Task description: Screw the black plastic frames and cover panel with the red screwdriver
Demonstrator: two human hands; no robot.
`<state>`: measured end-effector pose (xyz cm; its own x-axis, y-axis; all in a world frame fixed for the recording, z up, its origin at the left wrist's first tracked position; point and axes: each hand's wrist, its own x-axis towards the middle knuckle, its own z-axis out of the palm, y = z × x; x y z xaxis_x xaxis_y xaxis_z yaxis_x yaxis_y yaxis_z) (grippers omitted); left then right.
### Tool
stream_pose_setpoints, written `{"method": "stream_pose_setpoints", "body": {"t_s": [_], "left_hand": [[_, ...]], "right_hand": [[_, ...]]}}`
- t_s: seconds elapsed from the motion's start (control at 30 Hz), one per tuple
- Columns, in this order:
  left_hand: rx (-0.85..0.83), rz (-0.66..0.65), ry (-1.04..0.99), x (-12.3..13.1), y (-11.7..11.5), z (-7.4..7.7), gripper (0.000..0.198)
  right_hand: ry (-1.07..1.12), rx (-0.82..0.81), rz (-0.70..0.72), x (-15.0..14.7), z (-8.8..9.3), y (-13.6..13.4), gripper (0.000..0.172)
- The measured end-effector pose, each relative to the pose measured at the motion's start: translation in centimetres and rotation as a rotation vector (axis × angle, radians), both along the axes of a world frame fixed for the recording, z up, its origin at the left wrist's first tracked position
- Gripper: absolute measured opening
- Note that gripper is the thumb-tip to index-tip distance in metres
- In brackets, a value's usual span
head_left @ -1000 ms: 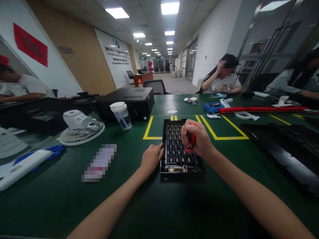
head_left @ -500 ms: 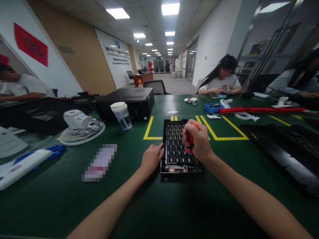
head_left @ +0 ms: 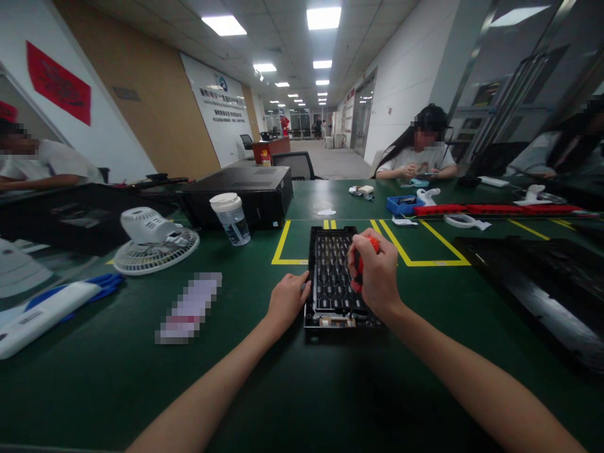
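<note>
A black rectangular case [head_left: 331, 270] lies flat on the green table, its open face showing rows of honeycomb-like cells. At its near end sits a tan strip [head_left: 337, 322] that looks like a small circuit board. My left hand [head_left: 287, 299] grips the left edge of the case, thumb and fingers closed against it. In my right fist [head_left: 380, 270] is a red-handled screwdriver [head_left: 361, 267], held upright over the right side of the case. Its tip points down at the near right part, where my hand and the shadow partly hide the contact.
To the left are a white fan [head_left: 155, 242], a lidded plastic cup [head_left: 229, 220], a blurred-out flat object [head_left: 189, 308] and a white device [head_left: 47, 314] over blue gloves. Large black panels [head_left: 533, 283] lie right. A blue tray [head_left: 403, 204] stands farther back; people sit around the table.
My right hand and the screwdriver have shifted slightly to the right, with the wrist turned a little. My left hand and the case have stayed put.
</note>
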<state>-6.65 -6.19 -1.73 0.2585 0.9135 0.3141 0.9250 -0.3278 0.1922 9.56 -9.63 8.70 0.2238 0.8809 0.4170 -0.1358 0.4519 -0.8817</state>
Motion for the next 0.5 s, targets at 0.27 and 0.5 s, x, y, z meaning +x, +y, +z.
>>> {"method": "stream_pose_setpoints", "body": {"t_s": [0.27, 0.5], "left_hand": [[-0.011, 0.002, -0.004, 0.08, -0.07, 0.12, 0.036], [0.009, -0.01, 0.006, 0.09, -0.13, 0.22, 0.035]], "right_hand": [[-0.002, -0.005, -0.085, -0.38, 0.22, -0.47, 0.022], [-0.06, 0.007, -0.187, -0.81, 0.01, -0.7, 0.025]]}}
